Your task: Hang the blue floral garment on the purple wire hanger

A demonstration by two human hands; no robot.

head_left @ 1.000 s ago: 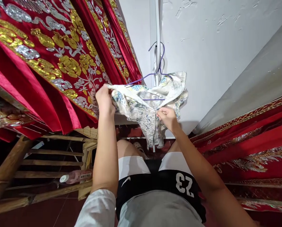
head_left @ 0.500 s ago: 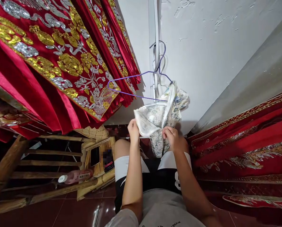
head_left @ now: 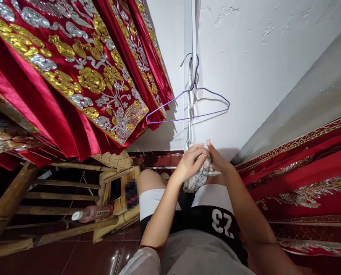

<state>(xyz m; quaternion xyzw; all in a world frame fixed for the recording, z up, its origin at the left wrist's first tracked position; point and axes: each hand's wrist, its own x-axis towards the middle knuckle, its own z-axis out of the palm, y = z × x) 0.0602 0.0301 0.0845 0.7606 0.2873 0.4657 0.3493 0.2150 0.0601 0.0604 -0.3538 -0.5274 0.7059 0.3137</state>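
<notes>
A white garment [head_left: 198,177] with a dark print is bunched between my two hands, above my lap. My left hand [head_left: 191,160] is closed over its top and near side. From the other side my right hand [head_left: 217,159] grips the bundle, with one digit pointing up and its other fingers mostly hidden. A pale bit of cloth pokes out below the right hand. Higher up, a purple wire hanger [head_left: 187,117] hangs bare on a white strap [head_left: 194,34] at the wall.
Red embroidered cloth [head_left: 101,76] hangs at the left, and more red beaded cloth [head_left: 302,183] at the right. A bamboo chair [head_left: 107,225] at the lower left carries a pinkish bottle [head_left: 94,213] and a black phone [head_left: 115,189]. A white wall [head_left: 244,76] stands ahead.
The garment has come off the purple hanger and is now crumpled in both hands, lower down. The hanger has swung round and hangs bare. My left hand has moved right, close to the right hand.
</notes>
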